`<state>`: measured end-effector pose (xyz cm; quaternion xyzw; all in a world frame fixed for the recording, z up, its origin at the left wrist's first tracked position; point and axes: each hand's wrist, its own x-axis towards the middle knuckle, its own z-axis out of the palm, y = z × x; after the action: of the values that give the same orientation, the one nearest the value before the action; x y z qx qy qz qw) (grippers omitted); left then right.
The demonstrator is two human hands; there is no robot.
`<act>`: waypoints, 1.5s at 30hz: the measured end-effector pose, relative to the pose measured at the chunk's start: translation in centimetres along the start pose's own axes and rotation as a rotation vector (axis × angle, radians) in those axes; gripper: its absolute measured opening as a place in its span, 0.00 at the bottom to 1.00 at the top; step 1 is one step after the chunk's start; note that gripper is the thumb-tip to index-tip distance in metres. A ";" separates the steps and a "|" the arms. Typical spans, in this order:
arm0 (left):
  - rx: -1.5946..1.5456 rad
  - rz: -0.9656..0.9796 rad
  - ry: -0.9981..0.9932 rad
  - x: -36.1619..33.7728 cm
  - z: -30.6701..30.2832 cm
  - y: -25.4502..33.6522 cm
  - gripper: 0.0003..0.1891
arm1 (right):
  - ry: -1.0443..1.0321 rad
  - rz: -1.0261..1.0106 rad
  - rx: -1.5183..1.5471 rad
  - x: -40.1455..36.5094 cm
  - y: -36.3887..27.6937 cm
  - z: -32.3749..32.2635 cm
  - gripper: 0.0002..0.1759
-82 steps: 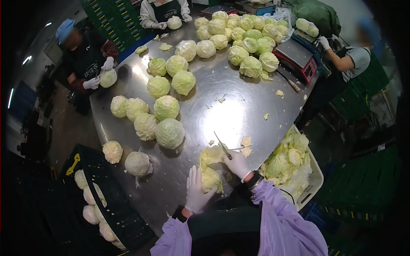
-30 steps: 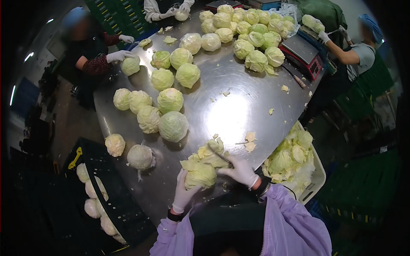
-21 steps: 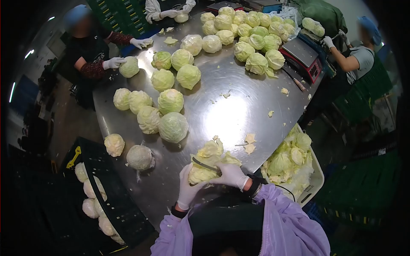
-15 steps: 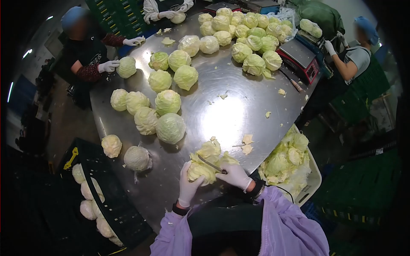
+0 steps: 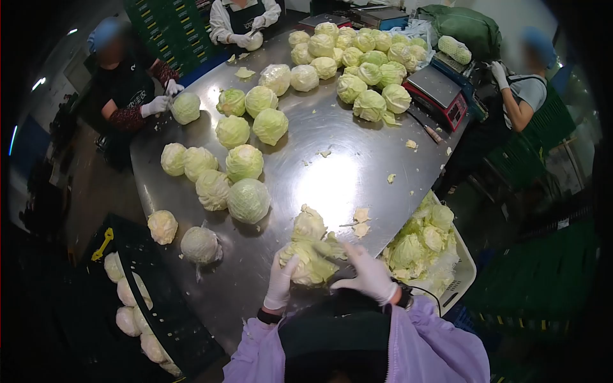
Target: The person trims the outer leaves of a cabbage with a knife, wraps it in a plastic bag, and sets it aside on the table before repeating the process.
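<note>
My left hand (image 5: pixel 280 281), in a white glove, grips the left side of a pale green cabbage (image 5: pixel 308 267) at the table's near edge. Loose outer leaves (image 5: pixel 309 223) lie against its far side. My right hand (image 5: pixel 369 274), gloved too, is just right of the cabbage, thumb and fingers apart and slightly blurred. A torn leaf (image 5: pixel 333 246) is by its fingertips. No knife can be made out in either hand.
Several cabbages stand left on the metal table (image 5: pixel 287 179) and at its far end, by a red scale (image 5: pixel 440 96). A white basket (image 5: pixel 465 268) holds leaves at right; a dark crate (image 5: pixel 166 306) holds cabbages at left. Three people work around the table.
My right hand has opened and shifted slightly right; the knife it held no longer shows. The cabbage's leaves have shifted. The view has moved slightly. The left co-worker's hands have come together by a cabbage.
</note>
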<state>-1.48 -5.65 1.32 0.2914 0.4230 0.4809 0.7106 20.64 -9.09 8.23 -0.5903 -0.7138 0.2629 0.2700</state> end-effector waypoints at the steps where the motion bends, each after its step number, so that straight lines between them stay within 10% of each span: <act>1: 0.032 -0.026 -0.002 -0.1 0.5 0.1 0.22 | -0.073 -0.010 -0.088 0.3 -1.3 0.6 0.47; 6: 0.029 -0.013 -0.117 0.1 -0.6 0.6 0.25 | 0.032 -0.161 0.053 1.1 -1.7 0.6 0.21; 13: 0.209 0.044 -0.089 0.1 -0.8 2.1 0.26 | 0.037 -0.275 0.157 1.4 -2.1 -0.1 0.14; 16: 0.288 0.044 -0.115 0.0 -1.3 2.5 0.27 | 0.171 0.010 0.328 2.5 -1.7 -3.5 0.09; 19: -0.407 -0.209 -0.259 -1.2 -2.8 1.0 0.29 | 0.347 0.105 -0.187 3.2 5.2 -5.6 0.09; 21: 0.476 0.247 -0.210 -0.7 -4.0 -1.9 0.33 | 0.338 0.105 -0.084 2.3 6.1 -5.5 0.15; 23: 0.479 0.252 -0.248 -0.8 -3.9 -2.3 0.32 | 0.313 0.112 0.024 2.6 4.5 -5.8 0.22; 25: 0.159 0.068 -0.306 -0.8 -2.7 -1.8 0.32 | -0.303 0.596 0.675 3.6 -1.3 -6.9 0.27; 27: 0.025 -0.007 -0.336 -0.9 -1.6 -1.4 0.32 | -0.145 -0.031 0.728 5.0 -1.0 -2.8 0.27; 34: -0.156 -0.086 -0.353 -1.4 0.1 -1.8 0.32 | -0.368 0.014 0.764 7.7 -0.7 0.1 0.22; 45: -0.229 -0.097 -0.344 -1.0 0.3 -1.4 0.31 | 0.164 -0.276 0.310 6.4 -1.6 -0.4 0.08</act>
<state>-0.81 -7.14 0.60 0.2655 0.2517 0.4342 0.8232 18.79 -3.06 10.17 -0.4579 -0.7146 0.2810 0.4480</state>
